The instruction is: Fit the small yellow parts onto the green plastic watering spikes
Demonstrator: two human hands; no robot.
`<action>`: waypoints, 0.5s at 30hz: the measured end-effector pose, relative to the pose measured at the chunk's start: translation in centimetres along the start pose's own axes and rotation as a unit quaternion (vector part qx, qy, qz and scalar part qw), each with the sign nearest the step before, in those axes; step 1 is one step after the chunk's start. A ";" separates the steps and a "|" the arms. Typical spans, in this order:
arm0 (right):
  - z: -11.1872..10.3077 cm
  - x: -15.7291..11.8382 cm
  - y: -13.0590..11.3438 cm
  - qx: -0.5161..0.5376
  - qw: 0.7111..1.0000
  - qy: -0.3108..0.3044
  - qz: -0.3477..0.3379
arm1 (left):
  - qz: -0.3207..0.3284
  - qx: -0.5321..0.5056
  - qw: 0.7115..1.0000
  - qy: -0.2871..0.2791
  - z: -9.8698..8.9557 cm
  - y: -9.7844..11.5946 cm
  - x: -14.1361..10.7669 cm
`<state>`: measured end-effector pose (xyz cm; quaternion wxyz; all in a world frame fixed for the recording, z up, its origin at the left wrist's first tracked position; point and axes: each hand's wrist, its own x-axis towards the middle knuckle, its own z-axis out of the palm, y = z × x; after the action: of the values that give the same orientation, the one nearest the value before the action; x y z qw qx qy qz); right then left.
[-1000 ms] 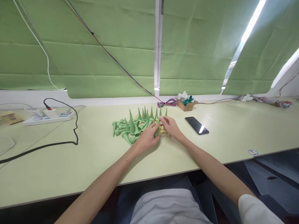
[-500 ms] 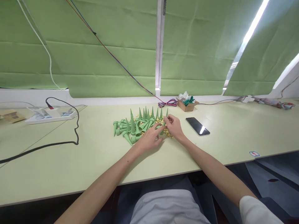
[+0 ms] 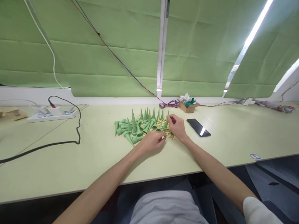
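Note:
Several green cone-shaped spikes (image 3: pixel 134 127) are heaped on the pale table, some upright and some on their sides. Small yellow pieces (image 3: pixel 168 133) lie scattered among and to the right of them. My left hand (image 3: pixel 153 140) is at the front edge of the heap, its fingers curled and pinched together near the yellow pieces; what lies between the fingertips is too small to make out. My right hand (image 3: pixel 177 125), at the heap's right side, pinches the upper part of an upright green cone (image 3: pixel 165 125).
A black phone (image 3: pixel 198 127) lies right of my right hand. Behind it are a small cardboard box (image 3: pixel 188 108) with plastic and green material, and a coiled cable (image 3: pixel 169 104). A power strip (image 3: pixel 52 116) and a black cable (image 3: pixel 78 124) are on the left.
My left hand has drawn back from the cone by my right hand, down toward the front yellow pieces, and its fingers have curled in. My right hand remains at the cone.

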<state>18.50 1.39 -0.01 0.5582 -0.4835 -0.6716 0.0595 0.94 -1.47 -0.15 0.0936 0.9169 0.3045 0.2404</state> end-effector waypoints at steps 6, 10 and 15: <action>-0.1 1.7 -0.5 -0.020 0.999 -0.031 -0.039 | -0.010 0.002 1.000 -0.001 0.2 0.0 0.0; -0.6 3.8 -0.4 -0.013 0.999 -0.013 -0.042 | -0.008 0.008 1.000 0.001 0.2 -0.1 0.0; -0.7 6.6 -0.2 -0.040 0.996 0.050 -0.057 | -0.004 0.025 1.000 -0.004 0.2 -0.1 -0.1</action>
<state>19.54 5.70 4.89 0.5738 -0.4685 -0.6714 -0.0238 0.95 -1.43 -0.40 0.0725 0.9190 0.3134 0.2281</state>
